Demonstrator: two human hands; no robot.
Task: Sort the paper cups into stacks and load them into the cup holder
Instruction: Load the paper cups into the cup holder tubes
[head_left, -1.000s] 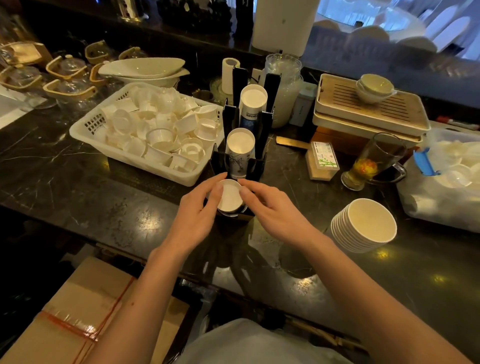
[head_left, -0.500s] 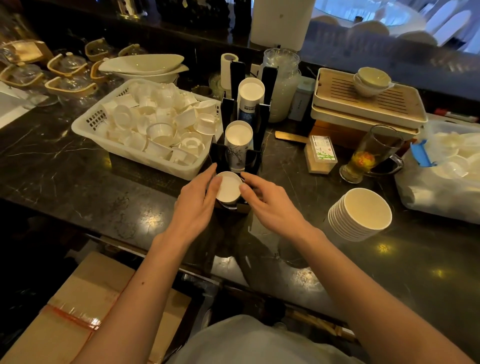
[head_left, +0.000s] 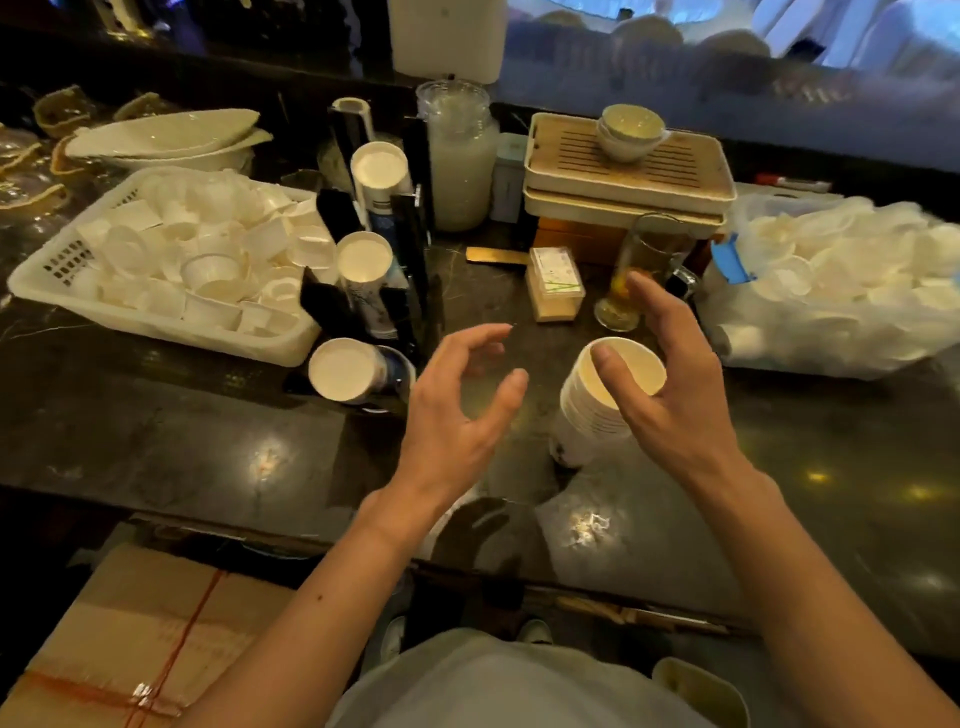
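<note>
The black cup holder (head_left: 413, 249) stands on the dark counter with three stacks of paper cups in it: a back one (head_left: 379, 169), a middle one (head_left: 363, 257) and a front one (head_left: 345, 370). To its right a loose stack of paper cups (head_left: 587, 415) leans on the counter, mouth toward me. My right hand (head_left: 675, 400) curves around that stack's right side, thumb over the rim, fingers spread behind it. My left hand (head_left: 457, 410) hovers between holder and stack, fingers apart and holding nothing.
A white basket (head_left: 156, 325) of loose small cups sits left of the holder. A clear bag of cups (head_left: 841, 291) lies at the right. Behind the hands are a glass mug of tea (head_left: 641, 260), a small box (head_left: 553, 286), stacked tea trays (head_left: 628, 171) and a jar (head_left: 460, 156).
Both hands have let go of the front stack in the holder and moved right. My right hand has reached the loose stack; my left hand has opened.
</note>
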